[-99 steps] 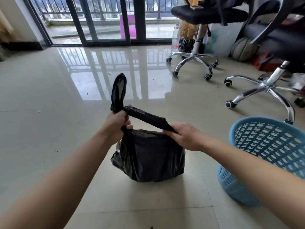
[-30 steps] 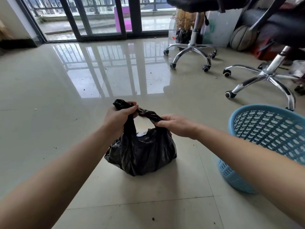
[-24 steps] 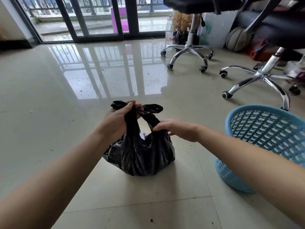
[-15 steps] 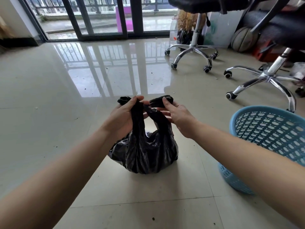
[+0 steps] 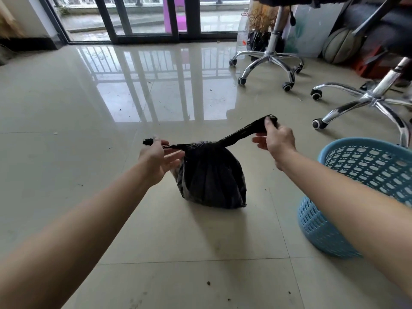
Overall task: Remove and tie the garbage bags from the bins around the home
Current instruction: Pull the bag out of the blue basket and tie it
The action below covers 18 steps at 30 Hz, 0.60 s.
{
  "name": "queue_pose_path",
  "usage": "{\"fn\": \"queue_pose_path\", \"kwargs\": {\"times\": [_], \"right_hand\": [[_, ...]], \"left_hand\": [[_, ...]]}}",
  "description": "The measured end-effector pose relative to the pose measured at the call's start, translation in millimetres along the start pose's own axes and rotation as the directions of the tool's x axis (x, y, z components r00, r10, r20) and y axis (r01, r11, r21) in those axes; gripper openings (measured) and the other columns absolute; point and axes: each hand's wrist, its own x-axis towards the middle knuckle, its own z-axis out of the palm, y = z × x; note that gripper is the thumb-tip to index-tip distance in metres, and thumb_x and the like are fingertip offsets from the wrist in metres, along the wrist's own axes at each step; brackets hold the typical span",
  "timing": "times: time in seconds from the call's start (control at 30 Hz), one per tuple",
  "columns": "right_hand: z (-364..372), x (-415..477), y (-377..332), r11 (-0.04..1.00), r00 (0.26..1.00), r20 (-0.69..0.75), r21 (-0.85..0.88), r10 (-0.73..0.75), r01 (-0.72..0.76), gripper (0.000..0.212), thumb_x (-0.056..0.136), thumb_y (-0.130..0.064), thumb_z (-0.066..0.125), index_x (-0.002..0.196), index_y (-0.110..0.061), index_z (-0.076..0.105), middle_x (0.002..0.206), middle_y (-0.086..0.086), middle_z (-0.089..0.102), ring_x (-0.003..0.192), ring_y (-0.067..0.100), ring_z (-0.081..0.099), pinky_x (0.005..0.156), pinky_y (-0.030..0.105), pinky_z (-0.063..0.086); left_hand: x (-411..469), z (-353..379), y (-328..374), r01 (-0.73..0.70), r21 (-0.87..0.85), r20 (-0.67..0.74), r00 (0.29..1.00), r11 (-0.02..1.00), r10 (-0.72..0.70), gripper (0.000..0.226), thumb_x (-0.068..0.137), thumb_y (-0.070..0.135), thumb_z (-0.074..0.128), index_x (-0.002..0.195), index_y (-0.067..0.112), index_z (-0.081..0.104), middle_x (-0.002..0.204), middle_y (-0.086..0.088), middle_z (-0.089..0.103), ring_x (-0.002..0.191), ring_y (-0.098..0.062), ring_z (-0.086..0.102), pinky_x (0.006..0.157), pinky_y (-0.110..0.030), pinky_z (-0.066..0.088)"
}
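Observation:
A full black garbage bag [image 5: 211,177] sits on the tiled floor in front of me. Its two top flaps are crossed at the bag's neck and stretched out to either side. My left hand [image 5: 157,160] pinches the end of the left flap, with the other fingers spread. My right hand [image 5: 275,138] pinches the end of the right flap, held higher and further right. A light blue perforated plastic bin [image 5: 347,221] stands to the right of the bag with no liner showing inside.
Two office chairs on chrome wheeled bases stand at the back right, the nearer one [image 5: 367,103] just behind the bin and the other [image 5: 269,56] further back. Dark-framed glass sliding doors [image 5: 142,18] close the far side. Bare tiled floor stretches to the left.
My hands were close together above the bag, crossing the flaps. Now they have pulled apart sideways, drawing the flaps tight at the bag's neck.

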Motion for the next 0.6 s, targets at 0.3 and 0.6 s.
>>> {"fn": "queue_pose_path", "kwargs": {"times": [0.3,0.6], "right_hand": [[20.6,-17.0,30.1,0.968,0.846,0.473,-0.168,0.246,-0.187,0.039,0.092,-0.056,0.057,0.11,-0.022,0.063,0.109,-0.005,0.065,0.104,0.017,0.063,0.084,0.032,0.048],[57.6,-13.8,44.5,0.983,0.956,0.288,-0.157,-0.049,0.098,0.038,0.089,-0.058,0.06,0.097,-0.023,0.071,0.103,0.001,0.074,0.1,0.02,0.069,0.098,0.044,0.051]], "left_hand": [[16.8,-7.3,-21.0,-0.062,0.116,0.2,0.979,0.991,0.038,0.026,0.095,0.03,0.067,0.106,0.007,0.064,0.105,-0.009,0.066,0.106,-0.027,0.065,0.083,-0.031,0.055],[21.5,29.4,-32.0,-0.365,0.476,0.183,0.931,0.8,0.316,0.02,0.098,0.047,0.058,0.103,0.027,0.061,0.104,-0.004,0.066,0.096,-0.02,0.066,0.084,-0.034,0.054]]}}
